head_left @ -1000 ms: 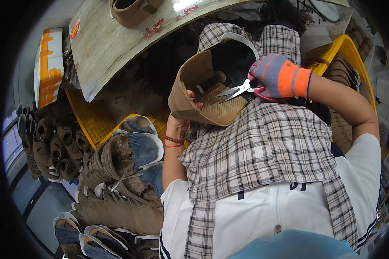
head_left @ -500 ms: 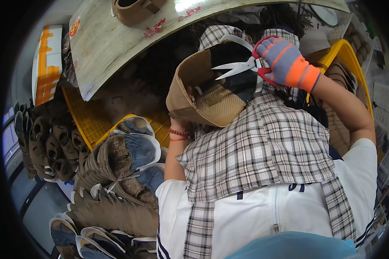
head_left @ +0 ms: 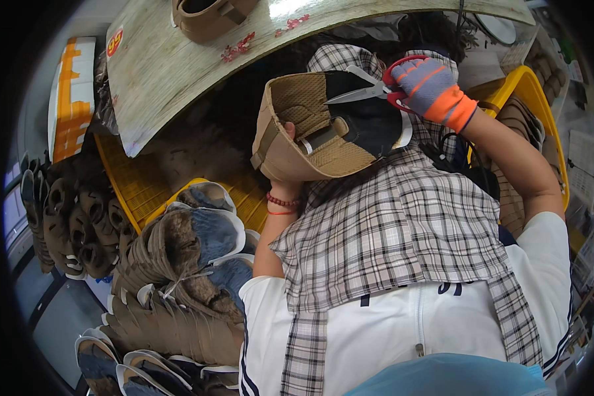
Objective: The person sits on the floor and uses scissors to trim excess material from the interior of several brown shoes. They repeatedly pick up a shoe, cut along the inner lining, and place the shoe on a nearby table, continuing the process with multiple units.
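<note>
My left hand point(head_left: 282, 187) is bare, with a beaded bracelet at the wrist. It grips the left side of a tan shoe upper point(head_left: 280, 142), the thumb pressing on the inside. The upper's open side faces me, showing tan mesh, a black lining point(head_left: 369, 129) and a white edge strip point(head_left: 404, 132). In a grey and orange glove, my right hand point(head_left: 432, 89) is closed around the red handles of a pair of scissors point(head_left: 360, 96). The blades point left across the upper's far edge, over the black lining; whether they touch it I cannot tell.
A worn tabletop point(head_left: 171, 72) with another tan upper point(head_left: 211, 18) on it curves across the far side. Stacked shoe uppers point(head_left: 178, 323) fill the lower left. Yellow baskets point(head_left: 129, 191) stand at left, and a yellow basket point(head_left: 556, 132) holding brown uppers stands at right.
The shoe upper has turned, so more of its inside lining shows. The scissor blades, spread apart earlier, look closer together and lie at the upper's edge.
</note>
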A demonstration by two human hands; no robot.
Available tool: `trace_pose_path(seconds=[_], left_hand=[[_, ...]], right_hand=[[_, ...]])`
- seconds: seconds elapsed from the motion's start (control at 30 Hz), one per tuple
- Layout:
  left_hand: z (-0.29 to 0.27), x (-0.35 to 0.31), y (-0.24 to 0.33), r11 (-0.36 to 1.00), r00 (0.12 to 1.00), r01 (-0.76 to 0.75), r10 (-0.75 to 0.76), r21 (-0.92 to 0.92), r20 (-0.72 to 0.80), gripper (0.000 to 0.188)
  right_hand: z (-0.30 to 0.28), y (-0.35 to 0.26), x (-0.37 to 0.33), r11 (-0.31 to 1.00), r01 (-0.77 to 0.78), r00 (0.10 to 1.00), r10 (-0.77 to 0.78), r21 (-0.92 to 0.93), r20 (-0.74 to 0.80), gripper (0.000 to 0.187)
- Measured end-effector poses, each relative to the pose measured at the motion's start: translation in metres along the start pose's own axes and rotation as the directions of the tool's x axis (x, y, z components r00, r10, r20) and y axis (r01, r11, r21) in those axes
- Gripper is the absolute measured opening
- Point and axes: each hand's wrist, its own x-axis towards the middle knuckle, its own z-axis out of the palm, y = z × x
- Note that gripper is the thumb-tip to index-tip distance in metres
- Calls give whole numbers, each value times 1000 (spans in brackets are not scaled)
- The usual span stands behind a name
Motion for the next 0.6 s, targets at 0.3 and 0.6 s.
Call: trace_pose_path(seconds=[0.3,0.6], left_hand=[[-8,1,-6,980,999,-29,25,197,23,47],[-35,-20,41,811,818,568,-575,-138,-12,29]], right_hand=[[9,-17,13,999,14,997,-10,-45,82,37],[-20,-36,3,974,-89,986,56,209,159,36]])
